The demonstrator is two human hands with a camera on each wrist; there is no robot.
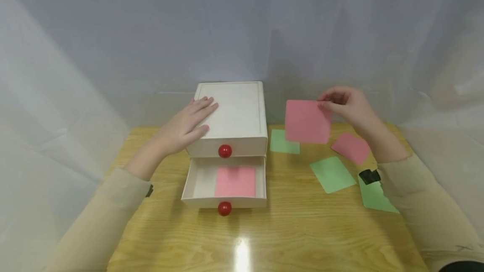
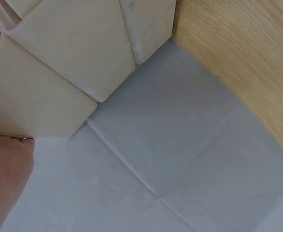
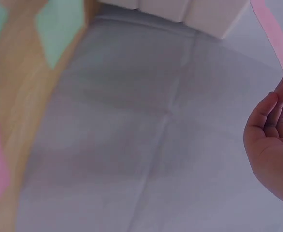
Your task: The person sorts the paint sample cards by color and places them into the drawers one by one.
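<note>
While the fingers [image 1: 328, 103] of the right hand [image 1: 345, 106] pinch the upper right corner of a pink card [image 1: 307, 121], the card hangs upright in the air, clear of the counter [image 1: 302, 230], to the right of the box [image 1: 230, 116] and level with its top. The open lower drawer [image 1: 225, 181] lies down and to the left of that card, toward the person, with a second pink card [image 1: 235, 181] lying flat inside it. The right hand is the nearer one to the loose cards; the left hand [image 1: 187, 126] rests flat on the box's lid, fingers straight and slightly spread, above the closed upper drawer with its red knob [image 1: 224, 151]. On the wooden counter to the right lie three green cards [image 1: 332, 174] and one more pink one [image 1: 351, 147], each flat and apart, some partly hidden by the held card or the right sleeve. A pale sheet hangs behind and to both sides.
</note>
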